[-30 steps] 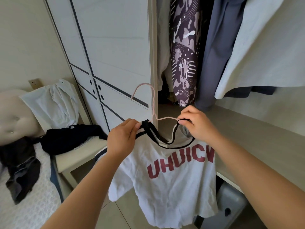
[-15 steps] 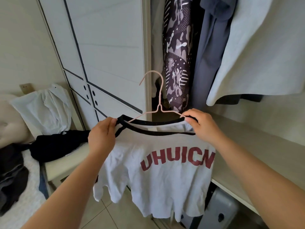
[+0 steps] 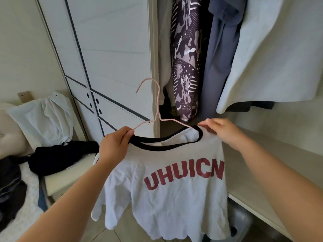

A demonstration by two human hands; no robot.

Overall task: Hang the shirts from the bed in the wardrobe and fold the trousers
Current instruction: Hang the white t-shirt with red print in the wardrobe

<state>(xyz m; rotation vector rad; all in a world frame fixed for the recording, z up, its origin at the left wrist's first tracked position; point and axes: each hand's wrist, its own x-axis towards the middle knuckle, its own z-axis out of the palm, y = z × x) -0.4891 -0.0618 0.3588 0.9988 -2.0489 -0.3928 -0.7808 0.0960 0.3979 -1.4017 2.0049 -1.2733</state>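
Head view: white shirt (image 3: 174, 189) on pink hanger (image 3: 158, 103), held up before the open wardrobe (image 3: 113, 49). Left hand (image 3: 113, 145) pinches collar and hanger arm; right hand (image 3: 222, 130), nearer the opening, pinches the other shoulder. Hanger's long axis runs left-right, hook up. Rail unseen.

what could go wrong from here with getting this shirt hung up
1. Only the right arm of the pink hanger sits inside the black collar; the left arm lies outside by the left hand, so the white shirt may slide off.
2. Its hook might snag the patterned garment hanging close by.
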